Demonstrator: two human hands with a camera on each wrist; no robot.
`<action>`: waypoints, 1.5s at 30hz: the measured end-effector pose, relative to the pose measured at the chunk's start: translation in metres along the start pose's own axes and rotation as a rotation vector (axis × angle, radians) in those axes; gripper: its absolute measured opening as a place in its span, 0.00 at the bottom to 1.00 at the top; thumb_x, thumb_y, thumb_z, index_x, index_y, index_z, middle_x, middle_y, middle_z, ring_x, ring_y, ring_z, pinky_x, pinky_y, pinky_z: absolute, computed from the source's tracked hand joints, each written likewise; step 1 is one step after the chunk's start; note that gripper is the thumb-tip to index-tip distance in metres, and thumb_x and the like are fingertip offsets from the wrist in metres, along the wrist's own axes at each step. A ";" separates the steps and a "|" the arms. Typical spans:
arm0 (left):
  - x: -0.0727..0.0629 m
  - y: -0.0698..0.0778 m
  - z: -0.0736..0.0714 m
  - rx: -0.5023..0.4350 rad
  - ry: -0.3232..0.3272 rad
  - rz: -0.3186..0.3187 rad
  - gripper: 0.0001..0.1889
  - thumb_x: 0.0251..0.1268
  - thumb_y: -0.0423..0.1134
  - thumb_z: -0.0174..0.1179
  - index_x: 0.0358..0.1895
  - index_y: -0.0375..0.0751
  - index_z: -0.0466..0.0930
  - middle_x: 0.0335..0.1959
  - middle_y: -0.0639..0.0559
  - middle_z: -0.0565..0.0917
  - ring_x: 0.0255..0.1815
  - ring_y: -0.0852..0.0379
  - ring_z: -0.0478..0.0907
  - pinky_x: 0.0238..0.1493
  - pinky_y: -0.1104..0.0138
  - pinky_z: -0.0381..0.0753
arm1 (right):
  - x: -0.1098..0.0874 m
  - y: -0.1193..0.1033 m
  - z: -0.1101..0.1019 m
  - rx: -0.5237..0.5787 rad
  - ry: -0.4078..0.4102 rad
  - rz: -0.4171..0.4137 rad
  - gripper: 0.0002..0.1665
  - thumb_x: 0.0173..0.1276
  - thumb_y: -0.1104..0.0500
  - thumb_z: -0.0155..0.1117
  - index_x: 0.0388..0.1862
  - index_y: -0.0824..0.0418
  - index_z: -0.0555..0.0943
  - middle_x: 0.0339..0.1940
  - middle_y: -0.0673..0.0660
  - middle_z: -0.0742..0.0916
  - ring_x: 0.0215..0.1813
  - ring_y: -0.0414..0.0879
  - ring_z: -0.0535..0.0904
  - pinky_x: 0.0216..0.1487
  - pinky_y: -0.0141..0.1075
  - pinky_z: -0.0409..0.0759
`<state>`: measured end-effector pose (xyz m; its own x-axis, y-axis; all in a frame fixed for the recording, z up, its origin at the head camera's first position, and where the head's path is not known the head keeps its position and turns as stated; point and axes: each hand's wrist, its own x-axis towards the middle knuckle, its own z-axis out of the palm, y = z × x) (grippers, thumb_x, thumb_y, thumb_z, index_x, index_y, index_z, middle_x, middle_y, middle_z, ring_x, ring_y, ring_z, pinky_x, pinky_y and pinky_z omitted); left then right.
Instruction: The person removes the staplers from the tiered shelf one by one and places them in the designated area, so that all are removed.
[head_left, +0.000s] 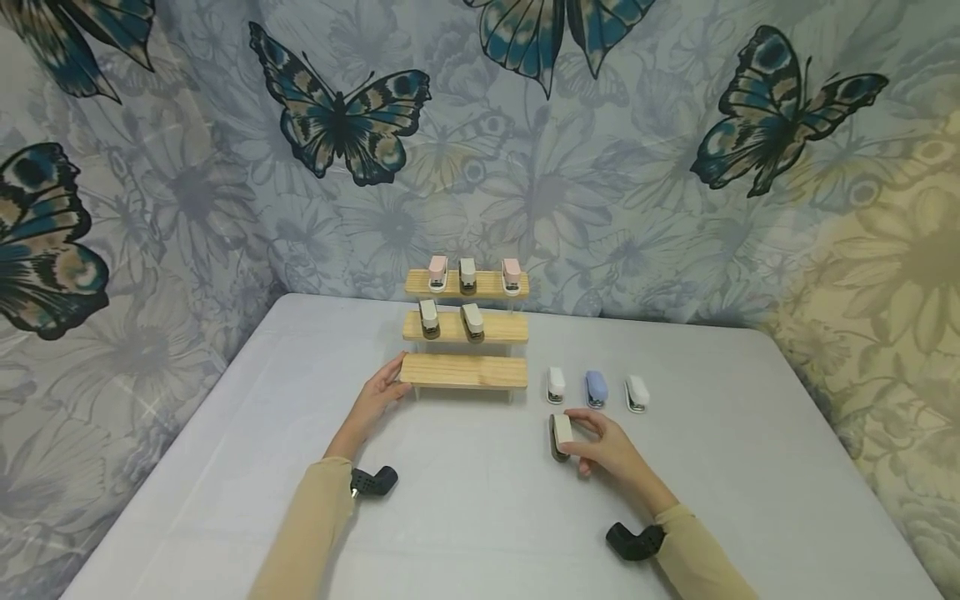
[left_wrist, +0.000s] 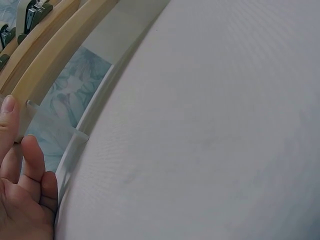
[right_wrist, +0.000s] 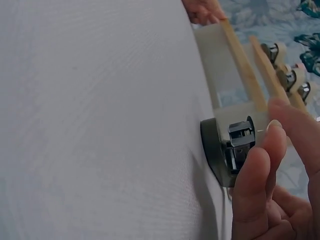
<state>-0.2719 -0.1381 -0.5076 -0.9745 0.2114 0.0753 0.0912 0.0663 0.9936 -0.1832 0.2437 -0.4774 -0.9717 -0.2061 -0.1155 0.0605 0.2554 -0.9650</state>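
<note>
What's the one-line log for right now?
left hand: grips bottom shelf | right hand: holds dark-based stapler | middle shelf: two staplers

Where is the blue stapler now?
In the head view, the blue stapler sits right of the wooden stand, between two white staplers, beyond the right hand.

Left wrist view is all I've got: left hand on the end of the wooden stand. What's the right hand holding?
Observer: The right hand pinches a cream-topped stapler.

Operator: Any others off the stand?

Observer: Three in a row on the table: a white stapler, a blue stapler and another white one.

Operator: What's up top?

Observer: The top tier bears a pink stapler, a grey-topped stapler and a second pink one.
</note>
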 end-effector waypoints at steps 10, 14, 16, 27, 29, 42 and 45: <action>-0.002 0.001 0.001 -0.019 -0.009 0.010 0.36 0.57 0.44 0.60 0.68 0.42 0.54 0.68 0.51 0.54 0.60 0.52 0.64 0.49 0.67 0.72 | 0.007 -0.015 -0.009 -0.078 0.006 -0.088 0.36 0.54 0.60 0.68 0.60 0.68 0.66 0.61 0.66 0.69 0.15 0.46 0.74 0.18 0.40 0.77; -0.006 0.010 0.002 -0.042 -0.018 0.003 0.35 0.60 0.39 0.58 0.68 0.39 0.53 0.68 0.48 0.53 0.59 0.50 0.65 0.47 0.69 0.73 | 0.018 -0.032 -0.009 -0.086 0.012 -0.117 0.35 0.56 0.56 0.67 0.61 0.66 0.66 0.62 0.64 0.69 0.16 0.47 0.74 0.20 0.40 0.77; -0.008 0.017 0.003 -0.046 -0.023 -0.004 0.34 0.61 0.37 0.57 0.68 0.38 0.52 0.68 0.46 0.53 0.59 0.48 0.65 0.47 0.69 0.73 | 0.026 -0.040 -0.008 -0.084 0.010 -0.124 0.36 0.56 0.54 0.67 0.61 0.64 0.67 0.63 0.63 0.68 0.17 0.48 0.75 0.21 0.40 0.78; -0.015 0.031 0.006 -0.020 -0.031 -0.039 0.34 0.61 0.38 0.57 0.68 0.38 0.52 0.68 0.46 0.52 0.59 0.48 0.65 0.51 0.68 0.70 | 0.080 -0.057 0.016 0.025 -0.002 -0.241 0.36 0.58 0.55 0.66 0.64 0.57 0.65 0.65 0.55 0.67 0.17 0.49 0.77 0.23 0.43 0.79; -0.014 0.027 0.005 -0.029 -0.031 -0.030 0.34 0.61 0.38 0.57 0.68 0.39 0.52 0.68 0.46 0.52 0.59 0.48 0.65 0.51 0.68 0.70 | 0.082 -0.067 0.020 0.030 0.020 -0.278 0.34 0.58 0.58 0.65 0.64 0.59 0.65 0.64 0.56 0.68 0.17 0.49 0.77 0.23 0.42 0.79; -0.010 0.022 0.003 -0.048 -0.033 -0.031 0.34 0.61 0.36 0.57 0.68 0.37 0.51 0.68 0.45 0.52 0.61 0.46 0.62 0.50 0.63 0.71 | 0.107 -0.114 0.047 0.119 -0.117 -0.147 0.38 0.60 0.62 0.63 0.67 0.64 0.58 0.67 0.60 0.63 0.18 0.45 0.74 0.25 0.39 0.78; -0.012 0.028 0.004 -0.029 -0.050 -0.021 0.33 0.63 0.36 0.55 0.68 0.35 0.50 0.68 0.42 0.51 0.61 0.46 0.62 0.50 0.62 0.72 | 0.122 -0.111 0.054 0.152 -0.157 -0.118 0.40 0.60 0.61 0.62 0.68 0.63 0.55 0.68 0.58 0.61 0.19 0.43 0.74 0.25 0.34 0.77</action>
<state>-0.2565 -0.1350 -0.4809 -0.9647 0.2583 0.0509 0.0641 0.0431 0.9970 -0.2962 0.1388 -0.3974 -0.9274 -0.3733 -0.0232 -0.0064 0.0778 -0.9969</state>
